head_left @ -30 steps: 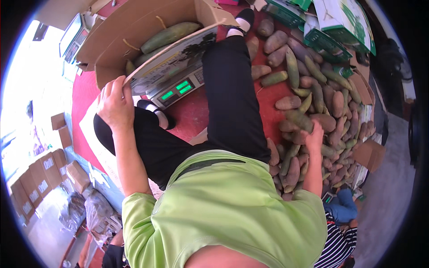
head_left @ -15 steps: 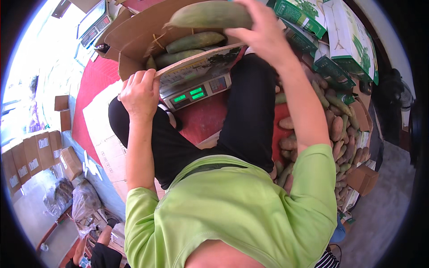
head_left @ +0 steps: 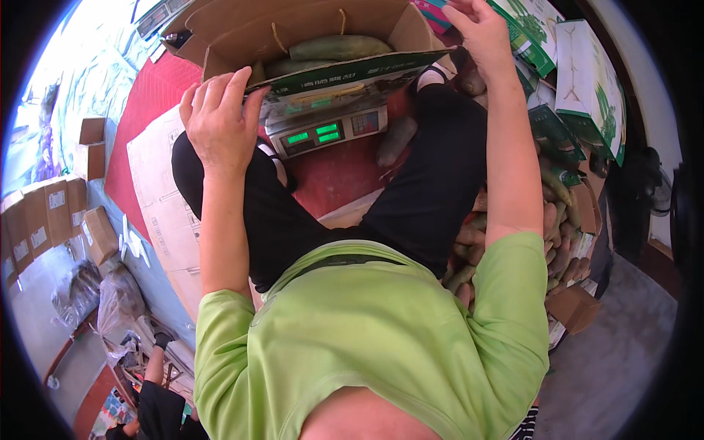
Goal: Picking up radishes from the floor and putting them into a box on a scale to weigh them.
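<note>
My left hand (head_left: 220,121) grips the near left edge of an open cardboard box (head_left: 253,29) with a printed dark green front panel. Inside the box lie long green vegetables (head_left: 341,48), thick and radish-like in shape. The box rests on a digital scale (head_left: 326,132) with lit green displays, between my knees. At the box's right end, my right hand (head_left: 480,37) is raised with its fingers apart and nothing in them. Another long, dull green vegetable (head_left: 397,141) lies on the red floor covering beside the scale.
To my right is a heap of green and brownish vegetables (head_left: 561,242), with green-and-white printed boxes (head_left: 590,81) behind. Flattened cardboard (head_left: 165,191) lies left of my leg. Brown cartons (head_left: 55,213) line the far left. Another person's leg (head_left: 155,367) shows at lower left.
My right hand has let go of the big green vegetable and moved right. The box's front panel has tipped, showing more print. A vegetable on the floor by the scale has come into view.
</note>
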Action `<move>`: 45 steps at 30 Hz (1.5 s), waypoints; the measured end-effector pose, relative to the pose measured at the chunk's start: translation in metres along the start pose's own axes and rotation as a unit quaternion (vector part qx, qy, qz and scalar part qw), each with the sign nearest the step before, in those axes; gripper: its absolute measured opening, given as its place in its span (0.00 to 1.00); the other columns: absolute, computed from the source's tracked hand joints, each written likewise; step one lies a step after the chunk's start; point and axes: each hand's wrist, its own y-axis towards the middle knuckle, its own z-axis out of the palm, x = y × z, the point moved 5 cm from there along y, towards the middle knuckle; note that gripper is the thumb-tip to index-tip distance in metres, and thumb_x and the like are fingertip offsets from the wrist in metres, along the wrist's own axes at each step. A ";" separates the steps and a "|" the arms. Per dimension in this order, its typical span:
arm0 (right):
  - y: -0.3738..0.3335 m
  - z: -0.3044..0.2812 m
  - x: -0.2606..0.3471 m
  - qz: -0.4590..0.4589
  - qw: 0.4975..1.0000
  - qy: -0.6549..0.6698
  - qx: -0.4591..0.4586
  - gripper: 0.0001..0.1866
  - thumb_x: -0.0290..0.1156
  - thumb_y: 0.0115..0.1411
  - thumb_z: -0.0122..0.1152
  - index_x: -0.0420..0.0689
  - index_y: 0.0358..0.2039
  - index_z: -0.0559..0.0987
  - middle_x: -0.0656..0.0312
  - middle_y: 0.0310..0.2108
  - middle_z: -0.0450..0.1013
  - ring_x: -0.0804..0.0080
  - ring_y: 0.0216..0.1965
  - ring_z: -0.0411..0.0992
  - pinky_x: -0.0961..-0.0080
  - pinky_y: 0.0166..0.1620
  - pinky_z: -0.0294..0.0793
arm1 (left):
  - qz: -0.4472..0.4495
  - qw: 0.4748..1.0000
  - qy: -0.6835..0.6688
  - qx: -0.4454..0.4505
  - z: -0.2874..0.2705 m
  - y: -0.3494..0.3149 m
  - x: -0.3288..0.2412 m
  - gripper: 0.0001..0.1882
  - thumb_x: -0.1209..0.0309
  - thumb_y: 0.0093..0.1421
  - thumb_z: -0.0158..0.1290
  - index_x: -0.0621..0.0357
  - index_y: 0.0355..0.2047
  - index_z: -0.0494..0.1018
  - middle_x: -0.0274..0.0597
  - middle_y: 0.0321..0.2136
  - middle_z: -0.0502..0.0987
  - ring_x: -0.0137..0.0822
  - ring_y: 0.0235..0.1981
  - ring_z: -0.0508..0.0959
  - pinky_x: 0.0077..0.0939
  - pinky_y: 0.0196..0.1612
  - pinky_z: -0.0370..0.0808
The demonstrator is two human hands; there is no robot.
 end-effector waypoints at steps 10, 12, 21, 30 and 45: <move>0.016 -0.015 -0.055 0.059 0.998 -0.017 0.001 0.18 0.26 0.55 0.62 0.37 0.46 0.73 0.59 0.38 0.74 0.74 0.39 0.72 0.77 0.42 0.72 | -0.068 0.996 -0.061 -0.025 0.000 0.001 0.017 0.14 0.66 0.51 0.61 0.52 0.39 0.78 0.38 0.36 0.78 0.38 0.41 0.76 0.31 0.48 0.67; 0.018 -0.016 -0.067 0.080 0.997 0.000 0.014 0.20 0.29 0.55 0.63 0.38 0.48 0.73 0.58 0.41 0.74 0.73 0.41 0.73 0.76 0.44 0.71 | -0.107 0.986 -0.127 -0.024 0.001 0.001 0.024 0.13 0.67 0.53 0.61 0.52 0.39 0.78 0.38 0.36 0.78 0.37 0.41 0.76 0.29 0.48 0.68; 0.012 -0.018 -0.060 0.068 0.995 -0.071 -0.001 0.18 0.29 0.56 0.61 0.35 0.46 0.74 0.56 0.38 0.76 0.74 0.35 0.75 0.80 0.40 0.74 | -0.357 0.847 -0.391 -0.047 0.002 -0.001 0.096 0.14 0.67 0.62 0.53 0.59 0.45 0.75 0.41 0.39 0.78 0.30 0.43 0.75 0.22 0.48 0.70; 0.038 -0.014 -0.043 0.006 0.991 -0.136 0.000 0.21 0.31 0.53 0.64 0.39 0.47 0.74 0.55 0.42 0.74 0.72 0.39 0.73 0.77 0.43 0.73 | -0.184 0.924 -0.284 0.178 -0.024 0.034 0.058 0.20 0.72 0.50 0.59 0.61 0.45 0.73 0.42 0.42 0.77 0.37 0.48 0.74 0.30 0.55 0.65; 0.107 0.102 0.037 -0.210 0.823 -0.486 0.205 0.09 0.34 0.50 0.60 0.44 0.31 0.77 0.55 0.32 0.72 0.53 0.38 0.70 0.61 0.39 0.68 | 0.144 0.955 -0.110 0.236 0.024 0.037 0.004 0.01 0.71 0.44 0.53 0.50 0.20 0.72 0.34 0.24 0.69 0.35 0.32 0.74 0.31 0.38 0.67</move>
